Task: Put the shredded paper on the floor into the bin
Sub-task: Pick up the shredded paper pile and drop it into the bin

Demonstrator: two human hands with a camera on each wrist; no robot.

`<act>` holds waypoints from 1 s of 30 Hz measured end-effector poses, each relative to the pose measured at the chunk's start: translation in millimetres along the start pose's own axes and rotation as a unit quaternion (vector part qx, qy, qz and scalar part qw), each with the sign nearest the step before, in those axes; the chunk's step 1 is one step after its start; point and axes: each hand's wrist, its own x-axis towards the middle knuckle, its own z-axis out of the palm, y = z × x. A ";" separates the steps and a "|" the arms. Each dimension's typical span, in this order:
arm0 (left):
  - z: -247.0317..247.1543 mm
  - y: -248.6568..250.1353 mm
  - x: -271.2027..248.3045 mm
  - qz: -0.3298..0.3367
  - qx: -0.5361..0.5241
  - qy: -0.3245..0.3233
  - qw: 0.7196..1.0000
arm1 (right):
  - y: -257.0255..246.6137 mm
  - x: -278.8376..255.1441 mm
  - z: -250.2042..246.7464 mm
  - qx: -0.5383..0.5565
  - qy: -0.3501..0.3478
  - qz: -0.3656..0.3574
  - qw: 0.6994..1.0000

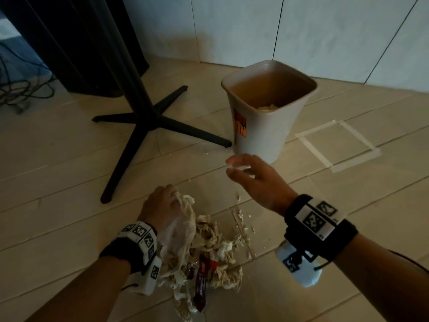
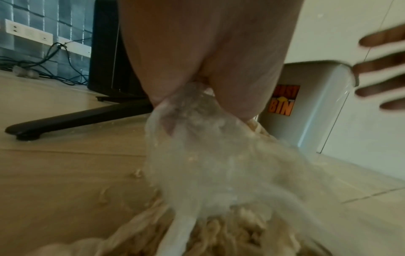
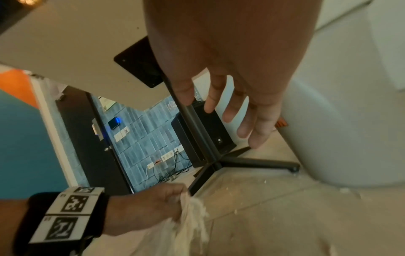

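Note:
A heap of beige shredded paper [image 1: 211, 242] lies on the floor, mixed with a clear plastic bag [image 1: 178, 233] and a red wrapper [image 1: 201, 282]. My left hand [image 1: 167, 198] grips a clump of shreds and the bag's top, lifted a little above the heap; the left wrist view shows the same clump [image 2: 210, 155] hanging from my fingers. My right hand [image 1: 234, 168] hovers open with spread fingers [image 3: 228, 110] just in front of the beige bin [image 1: 267, 133], holding nothing I can make out. Some shreds [image 1: 267, 106] lie inside the bin.
A black table base [image 1: 148, 122] with four legs stands left of the bin, one foot almost touching it. A tape square [image 1: 336, 145] marks the floor to the right. Small paper crumbs [image 1: 241, 219] lie scattered between heap and bin. White wall panels [image 1: 325, 31] stand behind.

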 end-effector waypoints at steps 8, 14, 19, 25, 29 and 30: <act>-23.1 62.6 -17.1 0.119 -0.137 0.196 0.964 | 14.7 -19.9 50.9 0.359 -0.115 0.304 0.875; -19.4 111.3 -36.9 0.159 -0.220 0.216 0.938 | 16.7 -33.6 68.5 0.477 -0.116 0.300 0.818; 2.8 129.7 -60.0 0.218 -0.266 0.196 0.918 | 12.8 -25.6 56.1 0.549 -0.084 0.211 0.804; 17.9 120.9 -69.1 0.254 -0.132 0.187 0.940 | 15.7 -19.7 39.9 0.520 -0.073 0.177 0.833; 17.4 118.7 -71.6 0.249 -0.101 0.164 0.949 | 23.0 -19.0 57.1 0.504 -0.013 0.187 0.843; 17.6 117.8 -71.7 0.245 -0.133 0.145 0.950 | 21.2 -20.7 59.7 0.498 0.003 0.194 0.845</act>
